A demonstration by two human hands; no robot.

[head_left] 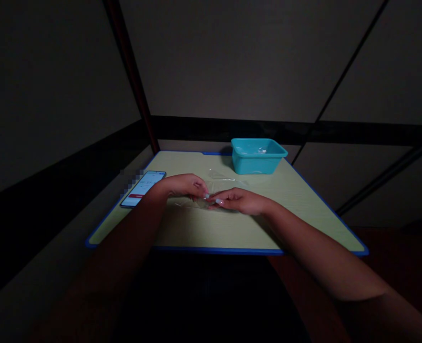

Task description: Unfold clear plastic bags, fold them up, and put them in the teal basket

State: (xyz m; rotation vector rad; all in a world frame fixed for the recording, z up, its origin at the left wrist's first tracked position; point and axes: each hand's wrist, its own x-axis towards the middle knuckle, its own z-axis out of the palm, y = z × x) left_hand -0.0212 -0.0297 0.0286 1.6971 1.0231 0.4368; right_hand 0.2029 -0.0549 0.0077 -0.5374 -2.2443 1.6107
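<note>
My left hand point(191, 185) and my right hand point(237, 200) meet over the middle of the table, fingertips almost touching. Between them is a thin, clear plastic bag point(218, 183), crinkled and partly flat on the tabletop. Both hands pinch it between thumb and fingers. Part of the plastic is hidden under my fingers, and I cannot make out whether anything is inside it.
The small pale yellow table point(211, 233) has a blue edge. A turquoise plastic basket point(257, 164) stands at the back right, with something clear and shiny inside. At the left edge lies a phone point(139, 190) with a lit screen. Dark wall panels rise behind.
</note>
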